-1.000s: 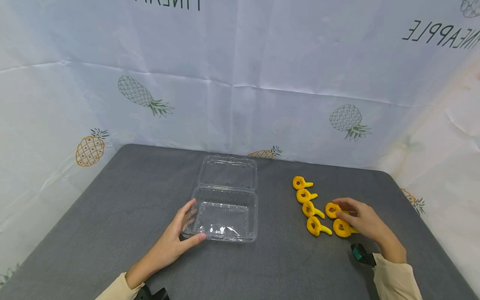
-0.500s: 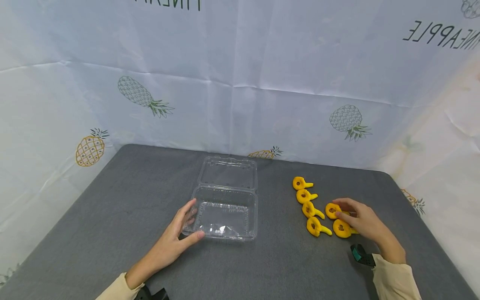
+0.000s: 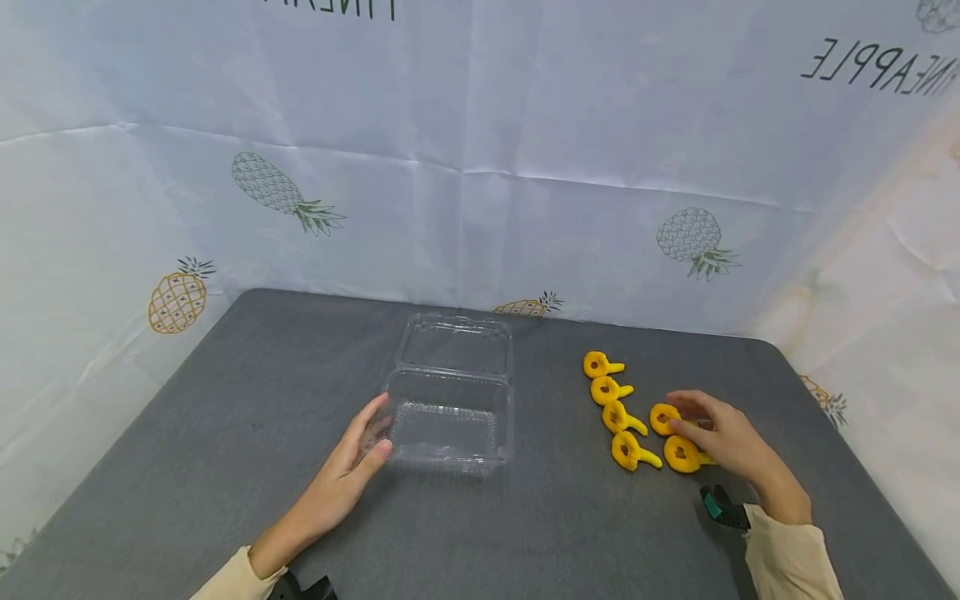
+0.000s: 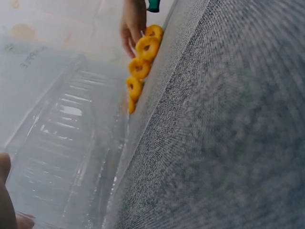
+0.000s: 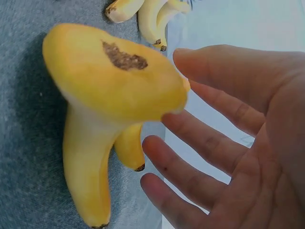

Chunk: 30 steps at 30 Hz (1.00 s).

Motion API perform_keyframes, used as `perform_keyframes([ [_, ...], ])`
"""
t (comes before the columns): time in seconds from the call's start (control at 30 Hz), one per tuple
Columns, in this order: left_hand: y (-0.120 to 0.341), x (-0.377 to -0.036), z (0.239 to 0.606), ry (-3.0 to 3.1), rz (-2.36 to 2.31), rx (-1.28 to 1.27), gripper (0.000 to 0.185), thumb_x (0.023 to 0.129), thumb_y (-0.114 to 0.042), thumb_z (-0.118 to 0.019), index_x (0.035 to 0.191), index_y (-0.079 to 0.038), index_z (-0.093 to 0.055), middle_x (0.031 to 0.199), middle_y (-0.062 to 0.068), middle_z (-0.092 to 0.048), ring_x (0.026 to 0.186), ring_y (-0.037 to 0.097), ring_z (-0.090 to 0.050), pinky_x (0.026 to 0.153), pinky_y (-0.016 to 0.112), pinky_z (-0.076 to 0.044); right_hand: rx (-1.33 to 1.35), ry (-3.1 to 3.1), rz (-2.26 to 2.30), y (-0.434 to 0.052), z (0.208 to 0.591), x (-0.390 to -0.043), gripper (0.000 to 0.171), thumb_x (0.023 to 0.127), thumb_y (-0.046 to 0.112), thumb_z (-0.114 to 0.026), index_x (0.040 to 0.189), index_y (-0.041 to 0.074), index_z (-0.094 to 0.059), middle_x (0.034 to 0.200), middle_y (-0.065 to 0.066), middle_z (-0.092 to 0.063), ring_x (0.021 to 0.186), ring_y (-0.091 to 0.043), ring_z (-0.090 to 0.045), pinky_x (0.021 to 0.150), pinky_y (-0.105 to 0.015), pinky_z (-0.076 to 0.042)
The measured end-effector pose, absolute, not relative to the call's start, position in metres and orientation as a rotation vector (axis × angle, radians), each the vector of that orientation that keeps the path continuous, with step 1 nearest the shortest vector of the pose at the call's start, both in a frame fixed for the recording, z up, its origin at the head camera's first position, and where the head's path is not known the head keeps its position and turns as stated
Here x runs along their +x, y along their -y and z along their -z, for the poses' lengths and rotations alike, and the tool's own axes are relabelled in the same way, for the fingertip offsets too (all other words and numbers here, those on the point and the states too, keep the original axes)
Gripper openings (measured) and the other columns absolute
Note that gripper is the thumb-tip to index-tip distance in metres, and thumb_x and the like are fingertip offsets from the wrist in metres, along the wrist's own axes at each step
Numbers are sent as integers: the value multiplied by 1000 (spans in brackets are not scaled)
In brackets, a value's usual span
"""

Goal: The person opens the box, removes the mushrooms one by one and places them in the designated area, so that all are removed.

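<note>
Far left, on the hanging cloth (image 3: 112,208): a yellow printed pineapple (image 3: 177,300), low beside the corner of the grey table (image 3: 225,433).

Next, the left hand (image 3: 343,477), laid flat on the table against the near left corner of the clear plastic box (image 3: 448,421). Fingers straight and loosely spread along the box's left wall, thumb tip pressed to its front edge; touching, not curled round it. From the left wrist, only a thumb tip and a sliver of palm seen at the box's edge.

Box itself near the middle of the table, lid (image 3: 456,343) thrown open flat behind the tray and joined to it at the back edge.

Right of the box, well apart from it: a slanting row of four small yellow bananas (image 3: 613,408), stems all turned rightward. Just beside the row, two more, the far banana (image 3: 663,418) and the near banana (image 3: 681,455).

Then the right hand (image 3: 722,440), palm down over those two, fingertips touching both. Fingers relaxed and slightly parted in the right wrist view, the near banana (image 5: 109,105) just beside them there, not pinched.

Near the right cuff, a dark strap with a green clasp (image 3: 723,507).
</note>
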<state>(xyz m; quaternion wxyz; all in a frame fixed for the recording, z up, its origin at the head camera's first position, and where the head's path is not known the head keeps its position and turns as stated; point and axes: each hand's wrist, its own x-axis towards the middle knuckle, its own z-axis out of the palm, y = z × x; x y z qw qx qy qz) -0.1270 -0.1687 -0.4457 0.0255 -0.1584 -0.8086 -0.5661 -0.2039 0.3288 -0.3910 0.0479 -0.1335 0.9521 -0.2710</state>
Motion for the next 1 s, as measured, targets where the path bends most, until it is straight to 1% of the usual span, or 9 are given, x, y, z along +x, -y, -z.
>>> perform_keyframes([
  [0.07,168,-128,444,2497,1723,-476,58,106,-11,-42,158,-7,-16,162,24,-19,142,49,-33,105,26,-48,-405,-2907,820,-327,390,-204,46,100,23,-61,137,-3,-52,131,-29,-59,118,-49,-57,92,-61,-53],
  [0.13,167,-129,442,2500,1694,-453,57,106,-12,-41,158,-8,-17,162,23,-21,142,49,-35,105,40,-49,-401,-2911,811,-326,389,-204,47,100,24,-60,138,-3,-51,132,-29,-58,119,-49,-55,93,-61,-52],
  [0.2,166,-130,439,2499,1680,-430,56,107,-14,-41,158,-10,-18,162,22,-22,141,49,-36,105,53,-47,-404,-2918,808,-324,386,-204,47,100,24,-60,138,-3,-50,133,-29,-58,120,-49,-55,93,-61,-52],
  [0.27,164,-132,436,2502,1681,-405,56,107,-16,-40,158,-10,-18,162,21,-23,142,48,-36,104,58,-45,-410,-2931,800,-323,384,-204,47,100,24,-60,139,-2,-50,133,-29,-58,121,-50,-54,94,-62,-51],
  [0.47,161,-135,430,2502,1663,-333,55,107,-18,-41,157,-8,-21,160,21,-28,139,45,-42,104,42,-50,-438,-2959,808,-312,372,-203,50,100,24,-61,141,-1,-47,136,-29,-55,124,-50,-51,100,-66,-45],
  [0.53,160,-138,428,2494,1658,-317,54,108,-19,-40,157,-7,-21,159,21,-28,140,45,-41,105,46,-49,-444,-2964,812,-305,368,-203,52,100,26,-61,142,-1,-46,139,-29,-53,126,-49,-50,101,-67,-43],
  [0.7,159,-145,423,2478,1644,-252,53,109,-25,-37,156,-5,-21,159,23,-27,142,46,-36,109,63,-38,-464,-2977,787,-283,356,-206,58,100,29,-60,146,-1,-42,144,-28,-48,129,-48,-46,99,-67,-43],
  [0.83,159,-150,419,2478,1623,-226,53,109,-28,-34,155,-3,-22,158,24,-27,144,47,-32,113,65,-33,-473,-2971,784,-262,349,-214,62,101,33,-58,149,-1,-38,149,-28,-42,134,-49,-41,103,-69,-39],
  [1.0,164,-157,409,2512,1570,-240,53,110,-31,-29,155,-4,-25,159,23,-26,147,45,-25,114,67,-26,-464,-2955,824,-239,344,-229,64,102,36,-55,151,1,-35,154,-27,-36,140,-48,-34,109,-69,-34],
])
